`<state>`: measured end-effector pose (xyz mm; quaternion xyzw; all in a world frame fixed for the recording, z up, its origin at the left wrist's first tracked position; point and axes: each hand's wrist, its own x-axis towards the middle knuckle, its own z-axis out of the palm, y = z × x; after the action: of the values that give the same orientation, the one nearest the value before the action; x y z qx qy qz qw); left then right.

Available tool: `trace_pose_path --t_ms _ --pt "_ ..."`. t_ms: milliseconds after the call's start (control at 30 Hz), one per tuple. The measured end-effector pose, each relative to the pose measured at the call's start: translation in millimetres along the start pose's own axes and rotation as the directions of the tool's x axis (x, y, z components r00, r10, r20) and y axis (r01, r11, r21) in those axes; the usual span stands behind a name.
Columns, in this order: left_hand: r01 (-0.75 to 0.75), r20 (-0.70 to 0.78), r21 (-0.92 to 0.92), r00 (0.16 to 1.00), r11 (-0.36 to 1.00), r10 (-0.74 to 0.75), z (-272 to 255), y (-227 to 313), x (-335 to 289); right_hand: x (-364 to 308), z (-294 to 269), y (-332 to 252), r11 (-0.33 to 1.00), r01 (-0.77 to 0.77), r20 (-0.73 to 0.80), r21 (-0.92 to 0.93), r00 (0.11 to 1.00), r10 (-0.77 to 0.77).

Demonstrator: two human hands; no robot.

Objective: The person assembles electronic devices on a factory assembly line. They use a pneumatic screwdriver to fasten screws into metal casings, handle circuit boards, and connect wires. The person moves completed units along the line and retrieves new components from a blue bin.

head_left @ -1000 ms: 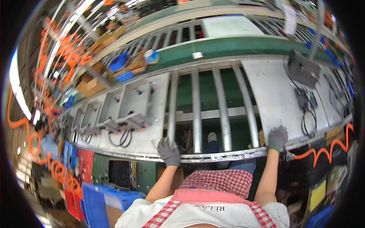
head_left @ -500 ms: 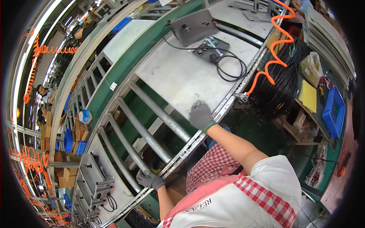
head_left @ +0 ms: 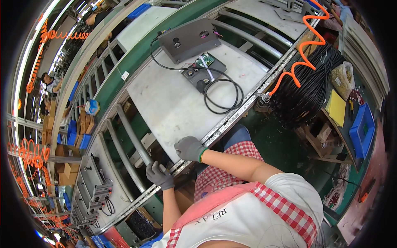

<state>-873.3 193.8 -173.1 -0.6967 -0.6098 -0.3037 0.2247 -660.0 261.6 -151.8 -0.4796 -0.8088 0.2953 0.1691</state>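
Note:
A pale, scuffed board [head_left: 161, 111] lies on the conveyor rollers. My right hand [head_left: 190, 149], in a grey glove, has its fingers curled over the board's near left corner. My left hand [head_left: 160, 175], gloved too, rests by the near rail at the end of a metal roller [head_left: 133, 136], fingers apart and holding nothing. On the far part of the board stands a dark grey metal housing [head_left: 190, 39] with round openings. Beside it lies a dark panel [head_left: 217, 64] with a green circuit board and white strip, joined to a looped black cable [head_left: 225, 110].
Farther left on the conveyor sit several grey metal housings [head_left: 89, 186]. An orange coiled air hose [head_left: 308, 64] hangs at the right, above a bundle of black cables [head_left: 304, 91]. A side bench holds a blue tray [head_left: 362, 130] and a yellow pad [head_left: 336, 108]. People work in the background.
The board has slid left and nearer along the rollers, carrying the housing, panel and cable. My right hand has moved left with it; my left hand has shifted slightly up along the rail.

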Motion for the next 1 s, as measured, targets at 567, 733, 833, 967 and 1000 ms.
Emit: trace_pose_path --t_ms 567,733,833,967,1000 --pt "0.009 0.319 -0.15 0.947 0.989 0.039 1 -1 6 79 -84 141 0.876 -0.341 -0.382 0.34 0.801 0.46" --pt "0.013 0.307 -0.085 0.952 0.996 0.013 3 -13 17 84 -63 113 0.741 -0.199 -0.242 0.642 0.864 0.441" --pt "0.221 0.494 0.021 0.846 0.975 -0.203 12 -17 50 66 -42 113 0.864 -0.183 -0.373 0.469 0.845 0.382" --pt "-0.074 0.021 -0.34 0.996 0.937 0.086 42 14 137 11 -25 90 0.89 -0.241 -0.468 0.386 0.78 0.414" --pt "-0.117 0.017 -0.397 0.991 0.91 0.134 60 21 157 -4 -31 78 0.86 -0.273 -0.43 0.431 0.776 0.462"
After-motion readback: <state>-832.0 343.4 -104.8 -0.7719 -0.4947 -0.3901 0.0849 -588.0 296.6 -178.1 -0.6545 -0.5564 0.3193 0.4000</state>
